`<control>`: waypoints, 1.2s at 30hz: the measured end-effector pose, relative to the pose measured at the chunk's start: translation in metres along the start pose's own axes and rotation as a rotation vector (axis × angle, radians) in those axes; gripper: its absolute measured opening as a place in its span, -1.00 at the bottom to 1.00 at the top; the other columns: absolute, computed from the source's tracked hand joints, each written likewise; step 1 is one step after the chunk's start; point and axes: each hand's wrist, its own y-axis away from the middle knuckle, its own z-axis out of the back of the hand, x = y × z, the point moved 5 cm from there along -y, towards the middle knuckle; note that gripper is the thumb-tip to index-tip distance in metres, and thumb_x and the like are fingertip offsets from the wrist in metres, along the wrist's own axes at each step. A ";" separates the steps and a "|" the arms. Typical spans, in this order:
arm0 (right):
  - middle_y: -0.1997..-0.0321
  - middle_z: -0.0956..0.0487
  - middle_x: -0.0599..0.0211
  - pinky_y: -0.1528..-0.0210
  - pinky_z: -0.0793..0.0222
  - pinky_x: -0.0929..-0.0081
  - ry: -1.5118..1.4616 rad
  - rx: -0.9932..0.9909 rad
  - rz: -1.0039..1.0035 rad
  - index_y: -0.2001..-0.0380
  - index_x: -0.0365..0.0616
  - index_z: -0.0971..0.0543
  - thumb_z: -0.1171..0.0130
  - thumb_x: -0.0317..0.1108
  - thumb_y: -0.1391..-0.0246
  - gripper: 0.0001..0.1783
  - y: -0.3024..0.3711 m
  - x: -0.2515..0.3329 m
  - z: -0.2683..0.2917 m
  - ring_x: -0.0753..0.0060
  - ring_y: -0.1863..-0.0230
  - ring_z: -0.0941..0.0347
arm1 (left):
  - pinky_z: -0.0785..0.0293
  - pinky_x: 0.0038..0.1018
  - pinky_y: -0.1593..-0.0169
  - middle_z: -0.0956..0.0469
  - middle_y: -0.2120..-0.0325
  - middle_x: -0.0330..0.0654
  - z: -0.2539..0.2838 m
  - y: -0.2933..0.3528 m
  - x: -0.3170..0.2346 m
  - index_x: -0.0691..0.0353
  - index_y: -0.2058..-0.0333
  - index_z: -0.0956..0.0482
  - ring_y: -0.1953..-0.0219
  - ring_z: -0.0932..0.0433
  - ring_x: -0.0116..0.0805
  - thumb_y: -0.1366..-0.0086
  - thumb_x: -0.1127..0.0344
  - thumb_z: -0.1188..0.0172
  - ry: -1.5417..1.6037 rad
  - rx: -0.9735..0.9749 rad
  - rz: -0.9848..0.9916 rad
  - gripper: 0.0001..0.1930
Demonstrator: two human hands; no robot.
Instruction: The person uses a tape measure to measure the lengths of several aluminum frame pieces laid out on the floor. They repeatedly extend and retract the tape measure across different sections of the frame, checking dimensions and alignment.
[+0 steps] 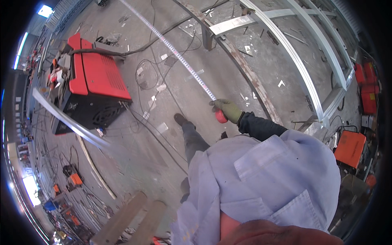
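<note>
Right hand (pixel 231 111): your fingers (pixel 220 102) gripped the red tape measure (pixel 221 116) near frame centre.
Blade (pixel 175 52): ran toward upper left, likely tensioned for straightness.
Left hand: out of view; can't tell its fingers.

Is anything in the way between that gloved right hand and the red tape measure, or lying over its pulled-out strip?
Nothing visible: the right hand holds the red tape measure, and its strip looks uncovered up to the picture's edge. A thick dark cable crosses its line, seemingly underneath.
</note>
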 end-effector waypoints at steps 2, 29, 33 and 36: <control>0.13 -0.73 0.30 0.01 -0.52 0.49 0.029 -0.021 0.038 -0.10 -0.23 -0.71 -0.16 -0.13 -0.49 -0.59 -0.039 0.021 -0.005 0.49 0.10 -0.62 | -0.57 -0.26 0.22 -0.69 0.21 -0.09 0.026 -0.054 -0.026 0.17 -0.03 -0.61 0.24 -0.67 -0.16 -0.42 0.30 -0.21 -0.209 0.058 -0.137 -0.74; 0.16 -0.70 0.37 0.10 -0.47 0.55 -0.147 -0.525 0.128 -0.15 -0.24 -0.68 -0.15 -0.14 -0.51 -0.59 -0.614 0.336 0.051 0.57 0.21 -0.55 | -0.54 -0.32 0.13 -0.71 0.25 -0.04 0.185 -0.569 -0.841 0.32 0.03 -0.70 0.29 -0.63 -0.21 -0.39 0.08 -0.18 -0.182 0.143 -0.191 -0.59; 0.13 -0.69 0.35 0.02 -0.45 0.52 -0.284 -0.618 0.099 -0.13 -0.22 -0.70 -0.11 -0.05 -0.49 -0.52 -0.666 0.389 0.078 0.52 0.13 -0.54 | -0.55 -0.28 0.12 -0.71 0.25 0.01 0.174 -0.617 -0.895 0.31 0.05 -0.71 0.28 -0.64 -0.18 -0.38 0.09 -0.17 -0.392 0.263 -0.220 -0.60; 0.14 -0.69 0.33 -0.02 -0.46 0.51 -0.342 -0.617 0.130 -0.15 -0.23 -0.69 -0.13 -0.06 -0.48 -0.53 -0.715 0.426 0.082 0.50 0.11 -0.56 | -0.56 -0.26 0.11 -0.71 0.25 0.03 0.176 -0.671 -0.929 0.32 0.07 -0.71 0.28 -0.64 -0.16 -0.38 0.09 -0.16 -0.584 0.312 -0.249 -0.59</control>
